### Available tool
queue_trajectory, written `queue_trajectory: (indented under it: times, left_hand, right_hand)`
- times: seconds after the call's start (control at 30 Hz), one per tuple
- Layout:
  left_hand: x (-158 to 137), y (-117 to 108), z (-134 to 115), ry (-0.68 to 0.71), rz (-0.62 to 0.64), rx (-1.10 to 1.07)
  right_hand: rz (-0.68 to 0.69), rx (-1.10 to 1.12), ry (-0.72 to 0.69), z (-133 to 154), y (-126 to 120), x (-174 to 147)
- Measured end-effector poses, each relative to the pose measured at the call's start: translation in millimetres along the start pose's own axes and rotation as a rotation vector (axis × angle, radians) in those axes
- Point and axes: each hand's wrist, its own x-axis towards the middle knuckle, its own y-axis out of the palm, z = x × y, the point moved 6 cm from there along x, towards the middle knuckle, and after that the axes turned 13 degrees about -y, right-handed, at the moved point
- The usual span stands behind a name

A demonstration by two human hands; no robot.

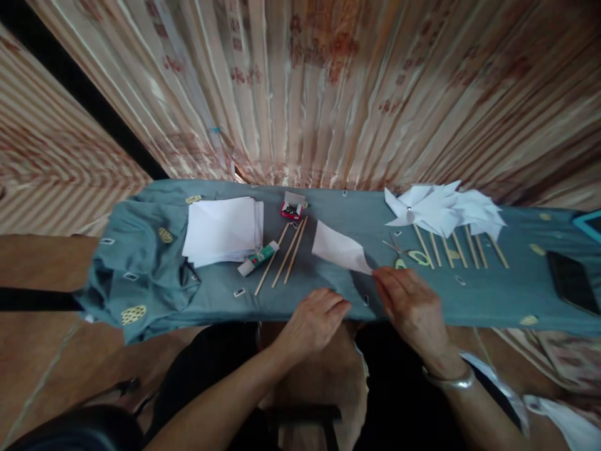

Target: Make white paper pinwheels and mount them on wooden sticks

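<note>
My right hand (413, 307), wearing a silver bangle, pinches the near right corner of a white paper sheet (342, 247). That corner is raised, and the sheet slants over the cloth. Just left of it, my left hand (317, 318) is apart from the paper near the table's front edge, its fingers drawn together with nothing showing in them. Scissors (401, 254) with yellow-green handles lie open beyond my right hand. Left of the sheet are thin wooden sticks (288, 257), a glue stick (258, 258) and a small red box (293, 205) of dark little pieces.
A stack of white paper (220, 230) lies on the left of the cloth-covered table (300, 307). Several paper pinwheels (444, 210) on sticks overlap at the right back. A dark phone (573, 282) and a blue-edged device (590, 224) lie far right. A patterned curtain (300, 94) hangs behind.
</note>
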Motion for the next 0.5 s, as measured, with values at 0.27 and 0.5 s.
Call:
queue_trajectory:
  times: [0.27, 0.5]
  left_hand:
    - [11, 9, 7, -0.021, -0.034, 0.1]
    - [17, 20, 23, -0.014, 0.025, 0.097]
  right_hand:
    - [0.014, 0.164, 0.02, 12, 31, -43]
    - [-0.076, 0.381, 0.088, 19, 32, -46]
